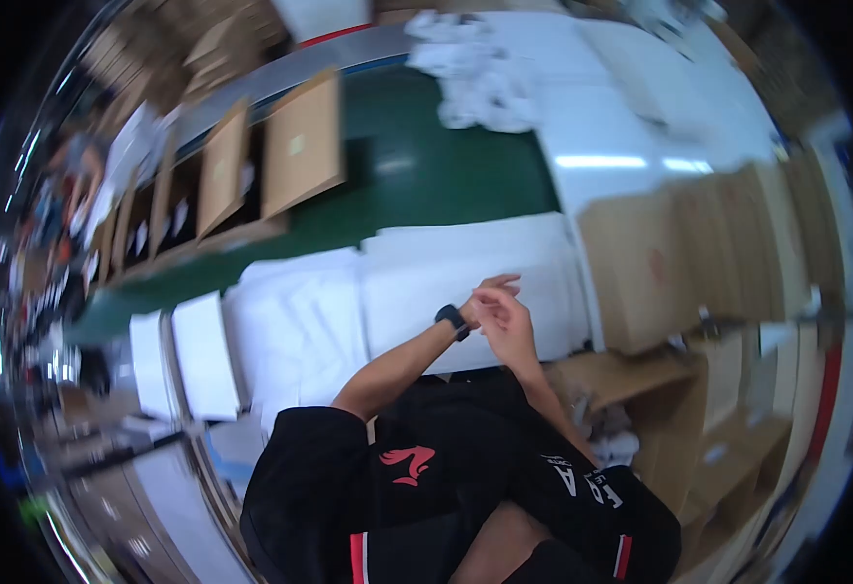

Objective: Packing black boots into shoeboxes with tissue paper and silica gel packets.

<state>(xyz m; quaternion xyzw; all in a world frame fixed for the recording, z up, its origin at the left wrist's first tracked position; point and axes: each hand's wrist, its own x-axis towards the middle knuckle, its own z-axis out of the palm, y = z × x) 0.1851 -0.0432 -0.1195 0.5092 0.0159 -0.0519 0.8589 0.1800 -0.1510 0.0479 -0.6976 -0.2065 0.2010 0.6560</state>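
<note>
My left hand (pixel 494 289) and my right hand (pixel 511 329) meet in front of my chest, above a stack of white sheets (pixel 465 263). A black watch (pixel 453 319) sits on my left wrist. The right hand lies against the left hand just beside the watch. Neither hand holds any object that I can see. The left fingers are loosely spread; the picture is too blurred to show the right fingers. My black shirt (pixel 446 467) fills the lower middle of the view.
More white sheet stacks (pixel 295 321) lie to the left on a table. Brown cardboard boxes (pixel 640 273) stand to the right, open cartons (pixel 251 165) at the back left on a green floor (pixel 426 156). A white pile (pixel 475 78) lies further back.
</note>
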